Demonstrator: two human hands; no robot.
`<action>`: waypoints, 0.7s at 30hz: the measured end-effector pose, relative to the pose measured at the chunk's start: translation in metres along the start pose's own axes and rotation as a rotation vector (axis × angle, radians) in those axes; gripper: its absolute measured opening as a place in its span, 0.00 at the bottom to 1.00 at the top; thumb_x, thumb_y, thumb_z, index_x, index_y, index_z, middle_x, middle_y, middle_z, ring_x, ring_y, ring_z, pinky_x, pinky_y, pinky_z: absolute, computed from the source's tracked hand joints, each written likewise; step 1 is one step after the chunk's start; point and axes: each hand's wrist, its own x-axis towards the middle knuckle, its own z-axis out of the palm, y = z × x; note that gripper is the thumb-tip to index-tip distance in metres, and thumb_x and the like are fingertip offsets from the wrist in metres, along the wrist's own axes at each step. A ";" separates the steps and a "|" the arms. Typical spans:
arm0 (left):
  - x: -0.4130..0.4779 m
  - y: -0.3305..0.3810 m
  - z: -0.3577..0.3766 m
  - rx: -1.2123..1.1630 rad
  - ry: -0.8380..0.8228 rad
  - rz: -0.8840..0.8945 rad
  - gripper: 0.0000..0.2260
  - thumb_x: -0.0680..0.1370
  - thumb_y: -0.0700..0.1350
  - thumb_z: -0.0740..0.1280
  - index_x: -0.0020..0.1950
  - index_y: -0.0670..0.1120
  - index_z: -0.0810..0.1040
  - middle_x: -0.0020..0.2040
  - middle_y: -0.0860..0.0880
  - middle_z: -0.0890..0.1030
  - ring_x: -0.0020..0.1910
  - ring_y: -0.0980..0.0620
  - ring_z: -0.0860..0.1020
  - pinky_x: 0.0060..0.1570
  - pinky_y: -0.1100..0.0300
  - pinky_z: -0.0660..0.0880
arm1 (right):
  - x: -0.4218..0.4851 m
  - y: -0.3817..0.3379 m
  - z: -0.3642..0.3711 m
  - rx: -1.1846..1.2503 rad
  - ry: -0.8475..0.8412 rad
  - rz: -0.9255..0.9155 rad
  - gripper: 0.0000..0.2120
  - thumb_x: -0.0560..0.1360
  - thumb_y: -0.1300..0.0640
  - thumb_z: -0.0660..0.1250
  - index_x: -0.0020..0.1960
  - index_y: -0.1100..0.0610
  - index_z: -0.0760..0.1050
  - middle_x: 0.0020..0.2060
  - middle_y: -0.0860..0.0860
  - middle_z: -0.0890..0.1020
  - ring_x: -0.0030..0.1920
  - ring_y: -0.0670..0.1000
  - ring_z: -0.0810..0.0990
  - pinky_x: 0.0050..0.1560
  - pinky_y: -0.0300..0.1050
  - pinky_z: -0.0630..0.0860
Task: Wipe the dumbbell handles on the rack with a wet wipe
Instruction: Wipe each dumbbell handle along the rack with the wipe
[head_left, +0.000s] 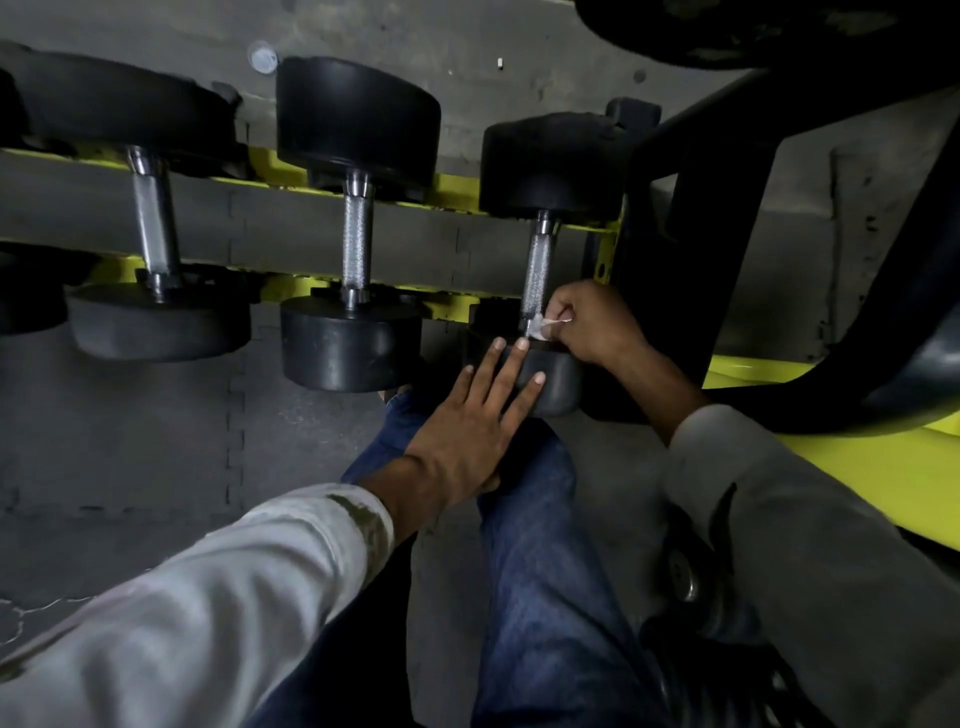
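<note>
Now | right hand (589, 325) pinches wipe (543, 326) on handle (536, 270) (axis runs near-to-far) | left hand (467, 434) flat on dumbbell head (560, 382)

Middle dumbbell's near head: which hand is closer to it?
Left. The left hand lies flat on the rightmost dumbbell, just right of the middle dumbbell's near head; the right hand is farther right, pinching the wet wipe.

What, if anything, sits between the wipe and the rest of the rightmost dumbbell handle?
Nothing visible. The right hand pinches the wipe at the near end of the handle, which is bare from there to the far head. The left hand lies flat on the near head, off the handle.
</note>
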 end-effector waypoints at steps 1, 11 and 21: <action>0.000 0.000 -0.001 0.003 0.003 0.001 0.57 0.75 0.59 0.73 0.82 0.42 0.31 0.78 0.33 0.27 0.80 0.31 0.34 0.78 0.38 0.55 | 0.004 0.000 -0.001 0.003 0.067 -0.003 0.04 0.73 0.58 0.74 0.41 0.56 0.81 0.37 0.52 0.83 0.42 0.53 0.82 0.39 0.40 0.70; 0.000 0.002 0.001 0.015 0.006 -0.008 0.59 0.73 0.59 0.74 0.81 0.42 0.29 0.77 0.33 0.26 0.80 0.31 0.34 0.78 0.38 0.56 | 0.019 -0.014 0.042 0.232 0.557 0.105 0.08 0.76 0.62 0.63 0.45 0.56 0.80 0.41 0.53 0.84 0.43 0.54 0.82 0.43 0.48 0.78; 0.001 0.009 -0.001 0.022 -0.035 -0.052 0.60 0.74 0.61 0.74 0.80 0.42 0.28 0.76 0.33 0.24 0.79 0.31 0.31 0.79 0.38 0.53 | 0.088 -0.020 0.008 1.175 0.206 0.484 0.06 0.77 0.57 0.62 0.43 0.57 0.76 0.31 0.52 0.78 0.30 0.51 0.76 0.32 0.42 0.68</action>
